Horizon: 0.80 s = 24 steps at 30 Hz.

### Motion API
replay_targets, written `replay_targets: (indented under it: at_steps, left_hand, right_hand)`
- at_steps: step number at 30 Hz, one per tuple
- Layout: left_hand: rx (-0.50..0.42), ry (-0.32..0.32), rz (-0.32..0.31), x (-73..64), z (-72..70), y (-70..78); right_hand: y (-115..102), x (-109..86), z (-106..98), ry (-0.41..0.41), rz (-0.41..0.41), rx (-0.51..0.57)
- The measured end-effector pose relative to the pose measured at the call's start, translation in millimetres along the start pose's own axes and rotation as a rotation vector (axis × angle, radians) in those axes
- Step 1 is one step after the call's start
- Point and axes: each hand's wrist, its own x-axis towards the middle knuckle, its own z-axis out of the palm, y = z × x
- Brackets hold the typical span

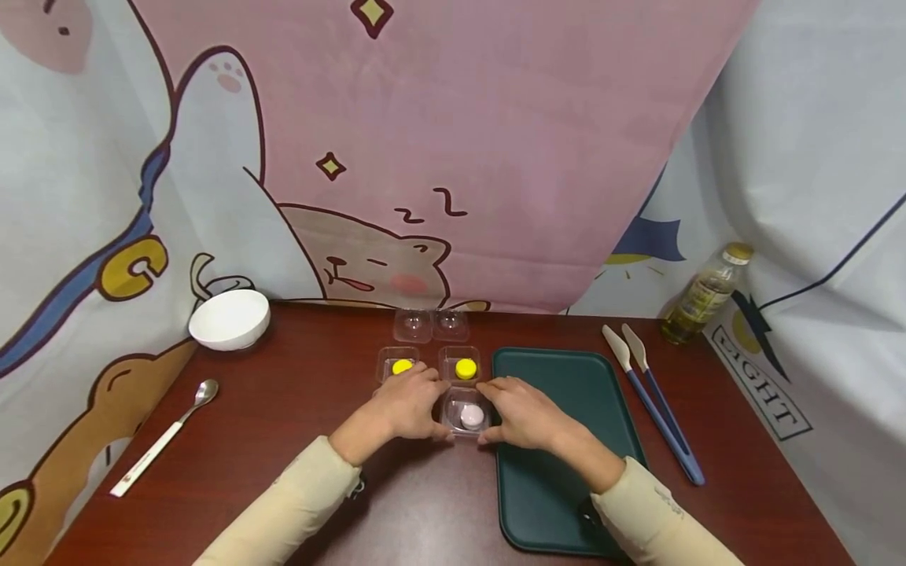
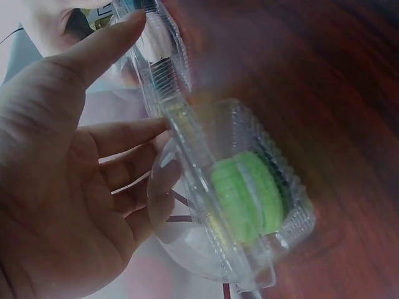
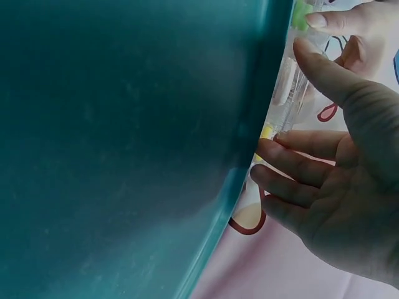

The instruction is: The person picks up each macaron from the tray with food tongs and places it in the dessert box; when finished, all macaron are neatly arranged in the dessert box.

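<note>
Dark green tray (image 1: 583, 385)'s under the right forearm. Left hand (image 1: 406, 405) and right hand (image 1: 527, 415) flank the front-right clear compartment (image 1: 453, 407), pretty much equally close, fingers spread and fairly straight at its edges, thumbs nearest the wearer. It's squarish, no real long axis. Pale macaron (image 1: 472, 416) sits inside, right between them.

Head view, centre: left hand (image 1: 405, 402) hides part of left yellow disc (image 1: 401, 366), all of green macaron (image 2: 246, 196); right, bottle label (image 1: 705, 297) too small to read; sleeves (image 1: 300, 495) cut by bottom edge; right wrist view: tray (image 3: 124, 149) cut at left.
</note>
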Motion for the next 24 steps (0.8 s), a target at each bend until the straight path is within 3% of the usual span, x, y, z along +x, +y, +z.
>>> replay_targets:
  at_steps: [5,12,24]
  left_hand:
    - [-0.031,-0.008,0.008,1.3,-0.9,-0.2]
    - [-0.048,-0.028,-0.033,-0.3,-4.6,1.4]
    - [-0.047,-0.045,-0.011,2.2,-6.0,3.8]
  right_hand:
    - [2.1,1.7,-2.5,-0.018,-0.02,0.0]
    - [4.0,1.1,-6.2,-0.031,-0.005,0.038]
    - [4.8,1.4,-3.6,-0.055,0.005,0.051]
